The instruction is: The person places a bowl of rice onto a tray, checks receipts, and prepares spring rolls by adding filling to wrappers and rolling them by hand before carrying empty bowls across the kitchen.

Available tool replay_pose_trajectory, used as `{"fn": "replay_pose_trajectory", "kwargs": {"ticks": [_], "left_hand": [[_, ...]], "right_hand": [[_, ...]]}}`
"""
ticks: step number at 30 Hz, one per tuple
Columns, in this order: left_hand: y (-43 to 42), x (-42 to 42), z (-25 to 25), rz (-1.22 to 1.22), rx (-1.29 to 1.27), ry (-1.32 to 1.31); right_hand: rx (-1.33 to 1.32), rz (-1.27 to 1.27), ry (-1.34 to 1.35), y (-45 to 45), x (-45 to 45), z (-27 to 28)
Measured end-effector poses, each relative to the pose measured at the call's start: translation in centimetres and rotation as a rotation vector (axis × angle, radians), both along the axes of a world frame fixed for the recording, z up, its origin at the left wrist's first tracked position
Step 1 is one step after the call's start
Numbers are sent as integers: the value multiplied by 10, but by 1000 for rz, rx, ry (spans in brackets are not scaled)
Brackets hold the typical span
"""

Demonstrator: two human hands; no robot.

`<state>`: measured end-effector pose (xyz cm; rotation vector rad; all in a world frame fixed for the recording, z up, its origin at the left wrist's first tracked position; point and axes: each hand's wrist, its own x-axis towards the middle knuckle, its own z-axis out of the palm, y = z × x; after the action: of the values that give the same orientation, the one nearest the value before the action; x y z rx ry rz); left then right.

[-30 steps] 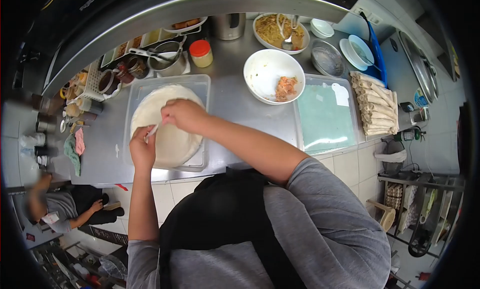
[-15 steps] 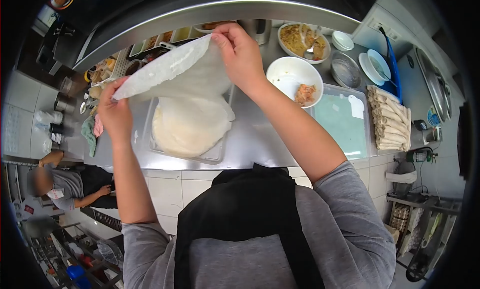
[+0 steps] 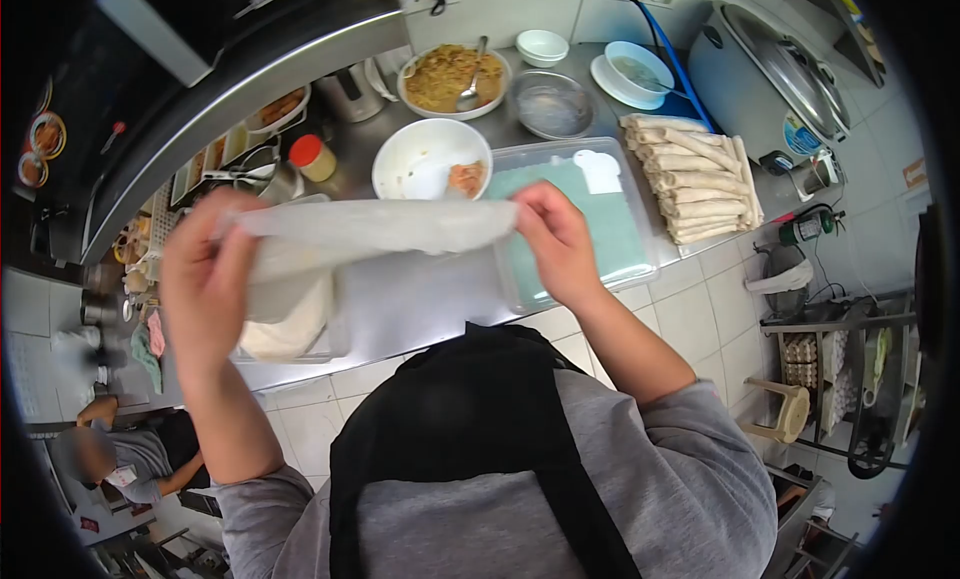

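A thin white wrapper sheet hangs stretched between both hands above the steel counter. My left hand, slightly blurred, is closed on its left end. The right end is pinched by my right hand, over the left part of a clear tray with a green sheet. Below the left part of the wrapper lies a stack of round white wrappers in a clear tray, partly hidden. Behind the held sheet stands a white bowl with a little orange-pink filling.
Many rolled wrappers are piled at the counter's right. A noodle bowl with a spoon, a metal bowl and a red-lidded jar stand at the back. Another person is at the lower left.
The wrapper sheet has been peeled off the stack and lifted, then carried right towards the green-sheet tray. The view has shifted to the right.
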<state>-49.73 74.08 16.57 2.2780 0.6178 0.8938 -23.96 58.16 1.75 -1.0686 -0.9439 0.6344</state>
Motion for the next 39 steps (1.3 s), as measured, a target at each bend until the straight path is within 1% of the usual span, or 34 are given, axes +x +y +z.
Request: {"fn": "replay_pose_trajectory", "kwargs": {"ticks": [1, 2, 4, 6, 7, 8, 9, 10, 11, 12, 13, 14, 15, 17, 18, 19, 20, 21, 22, 23, 24, 25, 26, 27, 29, 30, 31, 32, 33, 35, 36, 37, 38, 39], "left_hand": [[-10, 27, -8, -24, -70, 2], [-20, 57, -12, -28, -75, 59], [-17, 114, -42, -81, -85, 198], [-9, 179, -81, -202, -53, 230], [-5, 211, -102, -195, -20, 368], [-2, 239, -126, -190, 12, 506], [-2, 260, -155, -193, 1, 504], [-4, 279, -185, -109, 111, 477], [-8, 293, -206, -22, 220, 450], [-15, 300, -218, -21, 206, 452], [-22, 305, -229, -38, 273, 401], [-31, 308, -241, -57, 340, 353], [-45, 307, -260, -61, 332, 363], [-79, 299, -292, -319, 187, 445], [-91, 292, -293, -314, 182, 450], [-101, 285, -291, -345, 308, 344], [-105, 283, -289, -374, 435, 237], [-100, 279, -286, -363, 433, 241], [-92, 272, -282, -315, 413, 353], [-87, 266, -278, -264, 393, 463], [-86, 262, -262, -251, 392, 467], [-85, 258, -240, -200, 301, 747], [-84, 253, -230, -145, 200, 1024], [-84, 250, -232, -134, 193, 1032], [-83, 245, -242, -101, 200, 917], [-82, 244, -252, -90, 194, 919], [-80, 244, -264, -145, 354, 693], [-80, 244, -275, -198, 508, 462], [-83, 243, -285, -190, 507, 461], [-96, 243, -297, -172, 428, 480], [-109, 242, -298, -89, 451, 475], [-125, 242, -289, -82, 455, 469], [-141, 244, -273, -29, 359, 594], [-148, 244, -265, 22, 255, 721]], "right_hand": [[-78, 14, 52, -25, 18, -9], [-112, 3, 89, -48, 34, -16], [-153, 2, 125, -83, 68, -34], [-381, -111, 187, -112, 102, -64], [-391, -108, 185, -123, 116, -75], [-523, -157, 245, -133, 129, -85], [-655, -210, 305, -144, 142, -97], [-677, -275, 420, -157, 156, -115], [-689, -277, 418, -165, 166, -119], [-702, -404, 179, -171, 174, -122], [-705, -523, -62, -177, 182, -128], [-661, -552, -282, -183, 193, -140], [-672, -547, -274, -185, 197, -140], [-750, -460, -670, -186, 202, -127], [-829, -418, -641, -184, 205, -120], [-828, -408, -641, -184, 209, -118], [-824, -406, -701, -183, 214, -117], [-819, -402, -762, -181, 218, -115], [-815, -390, -764, -177, 219, -104], [-853, -352, -695, -173, 219, -88], [-888, -314, -625, -168, 220, -76], [-880, -302, -628, -163, 222, -73], [-822, -303, -636, -156, 224, -72], [-767, -302, -641, -150, 226, -71], [-712, -285, -644, -128, 221, -70], [-647, -245, -691, -117, 219, -72], [-580, -207, -738, -106, 215, -74], [-619, -130, -714, -96, 209, -75], [-616, -124, -720, -88, 205, -88], [-449, -9, -1021, -74, 203, -125], [-444, -10, -1028, -68, 207, -130], [-538, 20, -1096, -61, 212, -133], [-630, 52, -1166, -50, 218, -133], [-535, -36, -1167, -33, 219, -120]]}}
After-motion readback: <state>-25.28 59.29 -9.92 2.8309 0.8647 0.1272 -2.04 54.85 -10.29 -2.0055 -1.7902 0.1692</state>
